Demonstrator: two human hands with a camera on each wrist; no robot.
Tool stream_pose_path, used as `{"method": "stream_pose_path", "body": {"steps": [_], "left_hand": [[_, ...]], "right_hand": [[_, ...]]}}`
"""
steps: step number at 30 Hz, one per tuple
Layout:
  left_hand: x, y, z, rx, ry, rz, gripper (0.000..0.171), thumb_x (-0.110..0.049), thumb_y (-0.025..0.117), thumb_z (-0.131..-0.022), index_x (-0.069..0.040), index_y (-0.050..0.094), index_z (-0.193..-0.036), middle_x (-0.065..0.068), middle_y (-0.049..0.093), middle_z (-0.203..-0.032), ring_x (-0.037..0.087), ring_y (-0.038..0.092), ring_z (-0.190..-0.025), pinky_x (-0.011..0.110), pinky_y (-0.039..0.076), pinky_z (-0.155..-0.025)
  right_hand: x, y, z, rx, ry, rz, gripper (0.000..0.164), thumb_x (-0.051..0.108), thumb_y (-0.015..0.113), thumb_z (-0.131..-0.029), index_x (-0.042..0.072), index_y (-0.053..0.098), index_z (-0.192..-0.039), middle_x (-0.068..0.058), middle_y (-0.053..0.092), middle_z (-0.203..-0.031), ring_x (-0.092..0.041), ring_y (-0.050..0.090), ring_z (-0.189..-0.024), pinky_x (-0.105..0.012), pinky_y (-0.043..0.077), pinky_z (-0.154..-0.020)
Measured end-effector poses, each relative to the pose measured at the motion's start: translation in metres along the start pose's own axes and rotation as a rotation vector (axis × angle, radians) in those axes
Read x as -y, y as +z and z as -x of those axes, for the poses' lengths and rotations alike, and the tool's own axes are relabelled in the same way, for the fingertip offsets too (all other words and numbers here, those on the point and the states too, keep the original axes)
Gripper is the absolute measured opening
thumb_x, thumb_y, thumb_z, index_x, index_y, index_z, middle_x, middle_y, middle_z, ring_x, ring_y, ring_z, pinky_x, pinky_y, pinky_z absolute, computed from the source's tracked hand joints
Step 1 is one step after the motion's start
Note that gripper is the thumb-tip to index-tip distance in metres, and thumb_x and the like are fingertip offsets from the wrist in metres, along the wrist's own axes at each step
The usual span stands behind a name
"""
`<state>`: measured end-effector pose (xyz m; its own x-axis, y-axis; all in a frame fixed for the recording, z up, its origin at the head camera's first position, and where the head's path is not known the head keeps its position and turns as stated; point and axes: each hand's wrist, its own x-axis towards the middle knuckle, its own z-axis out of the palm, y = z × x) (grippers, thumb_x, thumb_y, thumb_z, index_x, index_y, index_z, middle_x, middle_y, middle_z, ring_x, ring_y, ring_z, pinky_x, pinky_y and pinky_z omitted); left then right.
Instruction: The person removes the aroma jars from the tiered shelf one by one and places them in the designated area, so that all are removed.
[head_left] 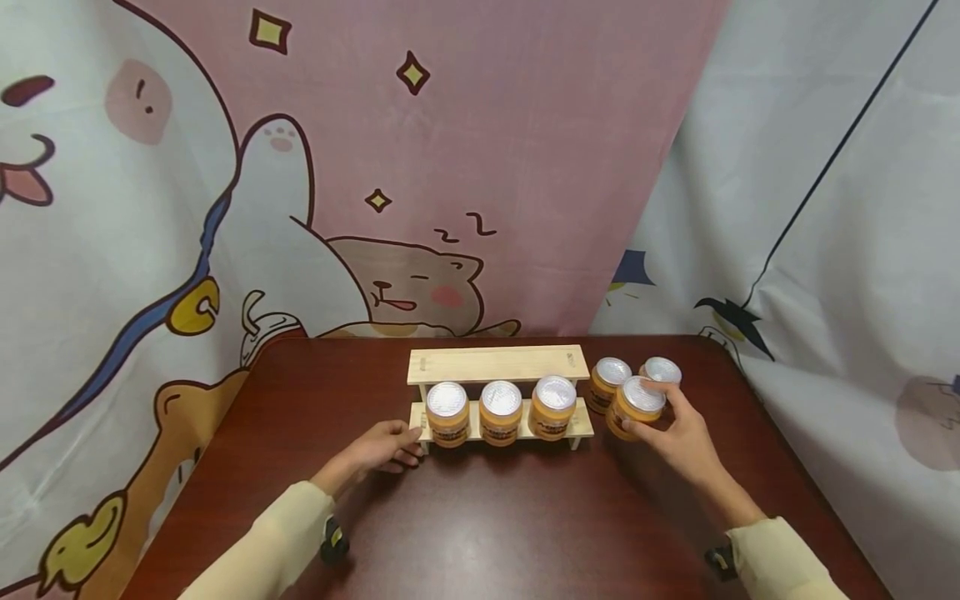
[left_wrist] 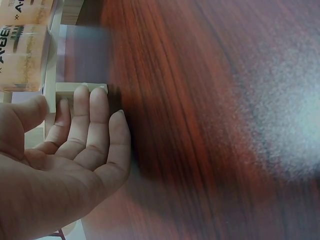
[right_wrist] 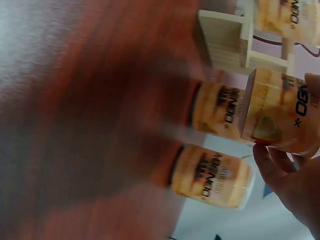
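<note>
A two-tier wooden rack stands on the table, with three orange jars with silvery lids in a row on its lower step; the middle jar is one of them. My left hand grips the left end of that step, thumb at the shelf edge and curled fingers by the short leg below. To the right of the rack, my right hand holds another orange jar between thumb and fingers, raised off the table. Behind it, two like jars stand on the table, a nearer-rack one and one farther right.
The dark red-brown table reaches back to a cartoon-printed curtain. A white curtain hangs along the right side. The rack's bare upper shelf rises behind the row of jars.
</note>
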<state>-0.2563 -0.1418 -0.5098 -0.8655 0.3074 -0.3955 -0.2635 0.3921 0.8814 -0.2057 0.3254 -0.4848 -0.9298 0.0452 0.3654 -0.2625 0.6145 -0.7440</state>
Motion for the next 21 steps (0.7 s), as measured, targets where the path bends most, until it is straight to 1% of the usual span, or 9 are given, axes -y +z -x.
{"method": "stream_pose_path", "body": {"steps": [4, 6, 16, 21], "left_hand": [[0.0, 0.0, -0.001, -0.001, -0.002, 0.004, 0.031, -0.032, 0.053, -0.105, -0.003, 0.056, -0.097, 0.017, 0.074, -0.101, 0.017, 0.071, -0.083, 0.041, 0.056, -0.075], [0.0, 0.0, -0.001, 0.001, -0.003, 0.006, 0.03, -0.032, 0.053, -0.105, -0.003, 0.056, -0.096, 0.017, 0.074, -0.101, 0.017, 0.071, -0.083, 0.041, 0.056, -0.075], [-0.001, -0.002, -0.002, 0.012, -0.001, 0.008, 0.029, -0.032, 0.052, -0.105, -0.004, 0.056, -0.097, 0.018, 0.074, -0.103, 0.017, 0.071, -0.084, 0.041, 0.056, -0.077], [-0.001, -0.002, -0.001, 0.017, -0.002, 0.003, 0.03, -0.032, 0.052, -0.105, -0.003, 0.057, -0.099, 0.018, 0.073, -0.104, 0.018, 0.071, -0.085, 0.042, 0.056, -0.078]], "right_hand": [[-0.01, 0.005, 0.005, 0.009, 0.053, 0.027, 0.068, 0.008, 0.085, -0.079, 0.007, 0.05, -0.137, -0.025, 0.058, -0.128, 0.015, 0.051, -0.092, -0.009, 0.047, -0.073], [-0.014, 0.008, 0.006, 0.009, 0.069, 0.035, 0.068, 0.008, 0.085, -0.079, 0.006, 0.05, -0.137, -0.025, 0.058, -0.127, 0.014, 0.051, -0.091, -0.009, 0.047, -0.073], [-0.026, 0.019, 0.011, 0.039, 0.087, 0.043, 0.067, 0.009, 0.084, -0.08, 0.007, 0.05, -0.137, -0.025, 0.059, -0.128, 0.011, 0.053, -0.09, -0.017, 0.05, -0.072], [-0.027, 0.023, 0.013, 0.037, 0.082, 0.059, 0.068, 0.009, 0.085, -0.079, 0.007, 0.05, -0.137, -0.024, 0.059, -0.128, 0.01, 0.052, -0.09, -0.017, 0.049, -0.072]]}}
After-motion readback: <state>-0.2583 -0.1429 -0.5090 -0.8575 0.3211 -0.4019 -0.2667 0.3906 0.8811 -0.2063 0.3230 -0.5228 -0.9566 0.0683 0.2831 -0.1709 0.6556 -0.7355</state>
